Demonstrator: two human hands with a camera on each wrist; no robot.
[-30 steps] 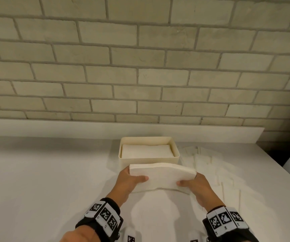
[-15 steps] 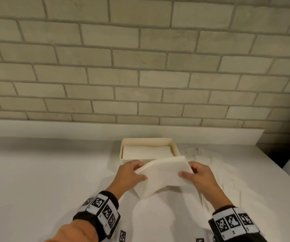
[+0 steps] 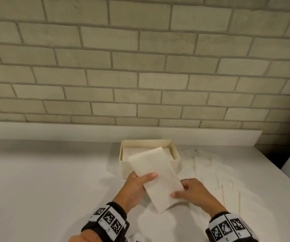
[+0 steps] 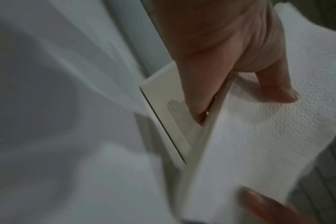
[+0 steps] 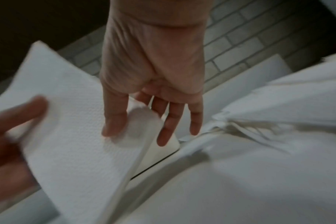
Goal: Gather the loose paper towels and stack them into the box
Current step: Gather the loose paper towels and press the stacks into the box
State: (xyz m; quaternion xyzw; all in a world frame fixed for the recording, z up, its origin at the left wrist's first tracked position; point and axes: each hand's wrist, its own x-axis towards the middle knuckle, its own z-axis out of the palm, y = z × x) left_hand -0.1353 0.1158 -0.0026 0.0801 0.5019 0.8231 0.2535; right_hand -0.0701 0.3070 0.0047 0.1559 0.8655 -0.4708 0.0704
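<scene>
A thick stack of white paper towels (image 3: 155,175) is held tilted in the air just in front of the cream box (image 3: 125,167), its far end over the box's front edge. My left hand (image 3: 140,180) grips the stack's left edge, thumb on top (image 4: 274,89). My right hand (image 3: 182,193) pinches its near right corner, thumb on top (image 5: 113,119) and fingers beneath. The box holds a flat pile of towels (image 3: 132,151). Loose towels (image 3: 210,170) lie spread on the counter to the right of the box.
The white counter (image 3: 45,180) ends at a low ledge (image 3: 106,131) under a brick wall. Its right edge (image 3: 269,163) drops to a dark gap beside a white panel.
The stack has turned from lying crosswise to pointing lengthwise toward the box. My left hand moved up along its left edge, and my right hand dropped back to the near corner.
</scene>
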